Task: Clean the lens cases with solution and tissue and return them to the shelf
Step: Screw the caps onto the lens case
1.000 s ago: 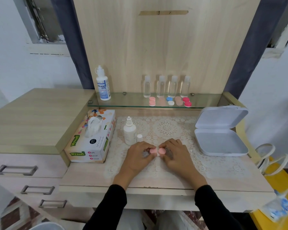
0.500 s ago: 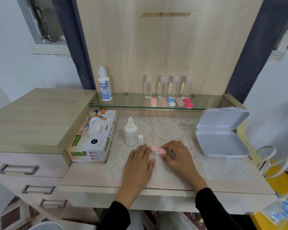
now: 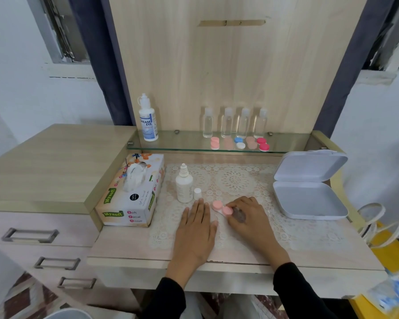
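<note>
On the lace mat (image 3: 235,180) in front of the person, a pink lens case (image 3: 217,205) lies flat w/ both caps on, btw the two hands. L hand (image 3: 197,229) rests palm-down on the mat just left of the case, fingers straight & together, holding nothing. R hand (image 3: 247,217) has its fingers curled onto the case's right cap, gripping it. Solution bottle (image 3: 184,187) stands upright just behind the L fingertips, its small white cap (image 3: 197,193) off & standing beside it. Tissue box (image 3: 131,192) sits at the mat's left edge, open white box (image 3: 309,196) at the right. Glass shelf (image 3: 182,143) behind carries other lens cases (image 3: 240,143), 4 clear bottles (image 3: 235,123) & a larger bottle (image 3: 148,122)
</note>
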The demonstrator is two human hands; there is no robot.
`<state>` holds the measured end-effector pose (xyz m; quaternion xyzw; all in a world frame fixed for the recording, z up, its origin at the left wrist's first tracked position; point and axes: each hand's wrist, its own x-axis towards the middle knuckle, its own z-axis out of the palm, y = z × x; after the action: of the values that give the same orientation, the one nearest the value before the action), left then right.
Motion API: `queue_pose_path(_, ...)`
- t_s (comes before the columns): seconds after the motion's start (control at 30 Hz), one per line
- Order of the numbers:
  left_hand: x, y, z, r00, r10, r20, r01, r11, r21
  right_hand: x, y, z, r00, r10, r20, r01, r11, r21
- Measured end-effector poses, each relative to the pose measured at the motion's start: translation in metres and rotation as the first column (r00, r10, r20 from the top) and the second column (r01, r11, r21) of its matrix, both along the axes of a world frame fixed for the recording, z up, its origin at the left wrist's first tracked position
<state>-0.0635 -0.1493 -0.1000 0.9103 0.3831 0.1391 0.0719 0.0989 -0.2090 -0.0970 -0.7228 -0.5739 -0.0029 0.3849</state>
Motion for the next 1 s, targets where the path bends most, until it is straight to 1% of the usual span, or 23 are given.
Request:
queue_pose_path(0.13, 0.0, 0.0, 0.0, 1.0, -0.004, -0.006, 0.004, 1.0, -0.002, -0.001, 0.0, 0.001, 1.0, 0.0, -0.023, 0.001, 0.999, 0.032)
queue_pose_path(0.27, 0.0, -0.001, 0.003, 1.0, 0.002, 0.001, -0.002, 1.0, -0.008, -0.001, 0.002, 0.005, 1.0, -0.017, -0.013, 0.017, 1.0, -0.006)
queue_pose_path(0.33, 0.0, -0.001, 0.003, 1.0, 0.004, -0.004, -0.004, 1.0, -0.015, 0.001, 0.004, 0.011, 0.999, -0.009, -0.036, 0.009, 1.0, -0.008)
queue_pose_path(0.43, -0.001, -0.002, 0.003, 1.0, -0.001, 0.016, 0.001, 1.0, -0.004, 0.003, 0.012, 0.031, 0.999, -0.003, -0.041, 0.004, 0.999, 0.042)
queue_pose_path(0.57, 0.0, -0.001, 0.001, 1.0, -0.019, 0.017, 0.02, 1.0, -0.002, 0.004, 0.037, 0.071, 0.998, -0.055, -0.016, 0.056, 0.99, 0.13)
queue_pose_path(0.63, 0.001, 0.0, 0.0, 1.0, -0.003, 0.01, 0.003, 1.0, 0.001, 0.002, 0.054, 0.09, 0.997, -0.074, -0.004, 0.074, 0.984, 0.162)
queue_pose_path(0.73, 0.001, 0.002, -0.006, 0.999, 0.04, -0.034, -0.038, 0.998, 0.056, -0.002, 0.079, 0.109, 0.996, -0.093, 0.0, 0.092, 0.978, 0.186)
queue_pose_path(0.8, 0.001, 0.003, -0.007, 0.999, 0.02, -0.028, -0.018, 0.997, 0.073, -0.005, 0.095, 0.114, 0.993, -0.116, 0.03, 0.109, 0.979, 0.172)
queue_pose_path(0.9, 0.001, 0.003, -0.005, 1.0, 0.029, -0.006, -0.028, 0.991, 0.128, -0.009, 0.117, 0.115, 0.978, -0.167, 0.122, 0.153, 0.981, 0.12)
queue_pose_path(1.0, 0.0, 0.003, -0.006, 0.999, 0.043, 0.007, -0.044, 0.989, 0.144, -0.012, 0.135, 0.116, 0.948, -0.232, 0.218, 0.223, 0.973, 0.068)
